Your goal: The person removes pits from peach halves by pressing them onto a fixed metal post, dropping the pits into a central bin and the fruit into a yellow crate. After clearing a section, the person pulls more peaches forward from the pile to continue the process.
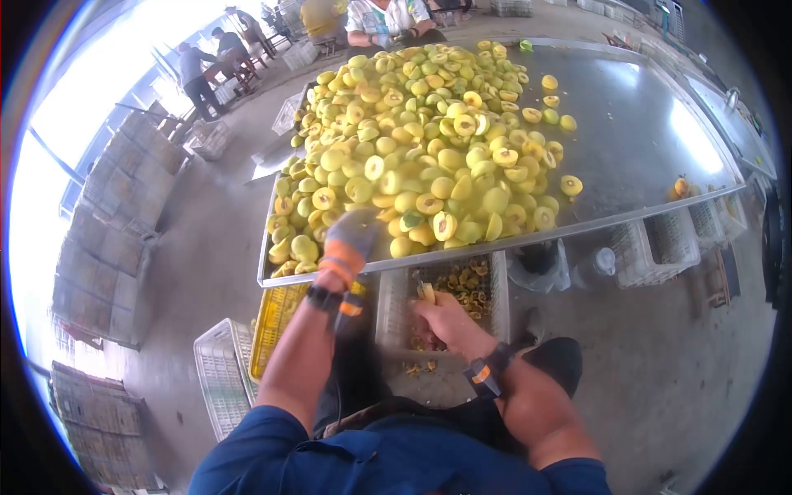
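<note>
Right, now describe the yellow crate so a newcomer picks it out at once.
Start at the big metal table heaped with cut fruit. Go to its near left corner and look down to the floor just below, left of the wearer's legs. The yellow crate slants out there, its yellow sides setting it apart from the white crate on its left.

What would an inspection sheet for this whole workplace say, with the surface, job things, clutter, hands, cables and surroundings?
Surface: shiny silver metal table, raised edges, fruit heaped mostly on its left.
Job's things: round yellow-green fruit, many cut open; small yellow-handled tool.
Clutter: white plastic crate of scraps below; yellow plastic crate beside it.
Hands: gloved left hand at the heap, grip unclear; bare right hand holds the tool.
Cables: nothing seen.
Surroundings: person across the table.
</note>
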Demonstrator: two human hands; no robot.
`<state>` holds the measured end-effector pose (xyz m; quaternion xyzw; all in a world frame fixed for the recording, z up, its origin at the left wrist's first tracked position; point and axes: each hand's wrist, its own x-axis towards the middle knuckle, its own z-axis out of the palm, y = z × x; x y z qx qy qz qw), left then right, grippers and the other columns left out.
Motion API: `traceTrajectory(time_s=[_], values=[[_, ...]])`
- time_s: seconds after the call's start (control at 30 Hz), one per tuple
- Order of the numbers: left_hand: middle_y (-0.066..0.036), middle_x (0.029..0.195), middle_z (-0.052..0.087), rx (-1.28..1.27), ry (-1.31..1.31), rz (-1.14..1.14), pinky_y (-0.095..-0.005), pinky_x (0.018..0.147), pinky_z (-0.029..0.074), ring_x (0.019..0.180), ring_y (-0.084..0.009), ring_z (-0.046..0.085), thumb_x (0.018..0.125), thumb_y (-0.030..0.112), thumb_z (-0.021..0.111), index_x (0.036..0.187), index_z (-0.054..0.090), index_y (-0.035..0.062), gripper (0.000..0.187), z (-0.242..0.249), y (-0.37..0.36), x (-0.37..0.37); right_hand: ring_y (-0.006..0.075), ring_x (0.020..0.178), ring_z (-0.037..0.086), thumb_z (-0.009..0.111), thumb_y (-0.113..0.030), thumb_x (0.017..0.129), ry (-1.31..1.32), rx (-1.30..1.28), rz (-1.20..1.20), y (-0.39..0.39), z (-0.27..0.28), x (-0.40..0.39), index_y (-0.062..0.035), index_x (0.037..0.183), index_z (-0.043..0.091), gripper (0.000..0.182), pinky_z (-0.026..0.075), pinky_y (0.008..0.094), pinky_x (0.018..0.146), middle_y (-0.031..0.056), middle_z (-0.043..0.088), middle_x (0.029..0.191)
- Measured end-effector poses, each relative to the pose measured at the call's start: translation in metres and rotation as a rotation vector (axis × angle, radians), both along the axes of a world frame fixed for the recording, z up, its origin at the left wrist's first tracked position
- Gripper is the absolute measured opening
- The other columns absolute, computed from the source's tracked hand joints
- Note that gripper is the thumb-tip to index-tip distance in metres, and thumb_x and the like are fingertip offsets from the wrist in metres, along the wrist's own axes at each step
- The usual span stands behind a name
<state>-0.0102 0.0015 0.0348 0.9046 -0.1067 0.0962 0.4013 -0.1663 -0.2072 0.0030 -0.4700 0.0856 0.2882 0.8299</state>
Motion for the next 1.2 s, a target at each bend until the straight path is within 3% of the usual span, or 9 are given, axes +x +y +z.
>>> traceTrajectory(time_s=[0.3, 0.53, 0.63, 0.73, 0.77, 0.93, 1.0, 1.13, 1.2], values=[[-0.022, 0.131, 0.072, 0.596, 0.146, -0.218, -0.0462, 0.105, 0.054, 0.122, -0.0381, 0.069, 0.085, 0.037, 0.081, 0.138, 0.069, 0.0069, 0.061, -0.005, -0.109, 0.082, 0.0159, 0.041, 0.052, 0.065, -0.018, 0.103, -0.163, -0.150, -0.130, -0.016, 0.009, 0.009, 0.0002, 0.092, 0.060, 0.021, 0.042, 0.0343, 0.039, 0.0044, 0.056, 0.059], [-0.022, 0.121, 0.076, 0.709, 0.198, -0.337, -0.0435, 0.094, 0.060, 0.106, -0.0353, 0.075, 0.082, 0.032, 0.085, 0.144, 0.064, 0.0063, 0.070, -0.003, -0.102, 0.098, 0.0140, 0.046, 0.055, 0.065, -0.017, 0.102, -0.211, -0.247, -0.140, -0.016, 0.016, 0.017, 0.0027, 0.103, 0.064, 0.020, 0.043, 0.0333, 0.043, 0.0045, 0.061, 0.067], [-0.018, 0.111, 0.078, 0.465, 0.250, -0.198, -0.0407, 0.083, 0.063, 0.090, -0.0297, 0.078, 0.084, 0.026, 0.085, 0.146, 0.063, 0.0063, 0.068, 0.000, -0.090, 0.080, 0.0133, 0.048, 0.056, 0.065, -0.017, 0.102, -0.232, -0.225, -0.177, -0.021, 0.021, 0.016, 0.0028, 0.105, 0.066, 0.020, 0.043, 0.0332, 0.044, 0.0041, 0.063, 0.069], [-0.016, 0.111, 0.077, -0.173, 0.600, -0.195, -0.0366, 0.077, 0.063, 0.108, -0.0251, 0.074, 0.086, 0.013, 0.081, 0.139, 0.068, 0.0092, 0.055, 0.026, -0.079, 0.042, 0.0130, 0.048, 0.056, 0.065, -0.017, 0.102, -0.246, -0.217, -0.216, -0.024, 0.021, 0.019, 0.0026, 0.105, 0.067, 0.020, 0.044, 0.0332, 0.045, 0.0038, 0.064, 0.070], [-0.009, 0.101, 0.073, -0.350, 0.533, -0.272, -0.0351, 0.072, 0.063, 0.078, -0.0198, 0.074, 0.090, 0.005, 0.078, 0.140, 0.064, 0.0023, 0.052, 0.024, -0.075, 0.028, 0.0130, 0.049, 0.056, 0.065, -0.017, 0.102, -0.235, -0.216, -0.216, -0.025, 0.021, 0.020, 0.0027, 0.105, 0.068, 0.020, 0.044, 0.0331, 0.045, 0.0038, 0.064, 0.071], [-0.015, 0.119, 0.072, -0.301, 0.057, -0.565, -0.0383, 0.087, 0.064, 0.104, -0.0253, 0.074, 0.104, 0.016, 0.064, 0.136, 0.063, -0.0025, 0.037, -0.009, -0.048, -0.015, 0.0138, 0.055, 0.059, 0.064, -0.019, 0.102, -0.262, -0.284, -0.223, -0.027, 0.026, 0.023, 0.0031, 0.103, 0.070, 0.023, 0.047, 0.0338, 0.052, 0.0044, 0.068, 0.077], [-0.016, 0.123, 0.071, -1.036, 0.644, -0.297, -0.0396, 0.091, 0.063, 0.110, -0.0267, 0.073, 0.107, 0.020, 0.060, 0.136, 0.062, -0.0027, 0.036, 0.003, -0.071, -0.045, 0.0152, 0.071, 0.065, 0.064, -0.019, 0.101, -0.291, -0.321, -0.232, -0.027, 0.023, 0.024, 0.0055, 0.110, 0.071, 0.027, 0.051, 0.0341, 0.066, 0.0073, 0.072, 0.086], [-0.012, 0.114, 0.071, -1.080, 0.507, -0.201, -0.0342, 0.086, 0.062, 0.101, -0.0217, 0.073, 0.105, 0.014, 0.064, 0.125, 0.066, -0.0022, 0.026, 0.005, -0.086, -0.069, 0.0175, 0.083, 0.069, 0.063, -0.019, 0.101, -0.310, -0.337, -0.249, -0.027, 0.020, 0.021, 0.0072, 0.115, 0.071, 0.031, 0.053, 0.0348, 0.077, 0.0101, 0.075, 0.095], [-0.012, 0.114, 0.071, -0.732, 0.239, -0.254, -0.0328, 0.086, 0.061, 0.101, -0.0202, 0.072, 0.106, 0.013, 0.063, 0.125, 0.066, -0.0021, 0.025, -0.001, -0.085, -0.075, 0.0170, 0.074, 0.066, 0.063, -0.020, 0.101, -0.343, -0.346, -0.269, -0.027, 0.018, 0.021, 0.0053, 0.111, 0.069, 0.028, 0.050, 0.0349, 0.068, 0.0087, 0.070, 0.087]])
